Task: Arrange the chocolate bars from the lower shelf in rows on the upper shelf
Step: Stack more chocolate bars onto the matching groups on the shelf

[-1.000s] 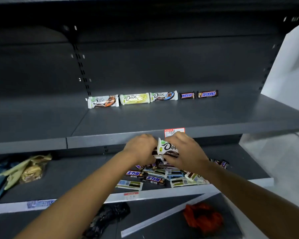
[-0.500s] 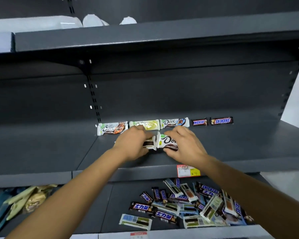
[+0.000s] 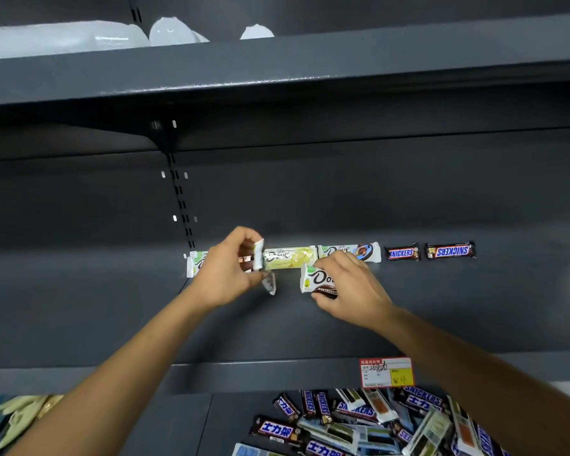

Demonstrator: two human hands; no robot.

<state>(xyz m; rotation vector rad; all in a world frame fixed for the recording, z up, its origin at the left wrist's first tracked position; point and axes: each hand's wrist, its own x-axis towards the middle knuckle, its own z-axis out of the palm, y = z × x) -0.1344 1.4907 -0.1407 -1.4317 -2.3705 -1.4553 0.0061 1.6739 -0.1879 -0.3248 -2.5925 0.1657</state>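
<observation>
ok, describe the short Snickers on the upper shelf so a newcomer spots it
On the grey upper shelf, a row of bars lines the back wall. Two brown Snickers end it on the right; the short Snickers is the left one, clearly shorter than the long Snickers beside it.

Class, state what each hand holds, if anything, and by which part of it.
Left hand pinches a white-wrapped bar near its middle. Right hand grips a Dove bar by its right end.
</observation>
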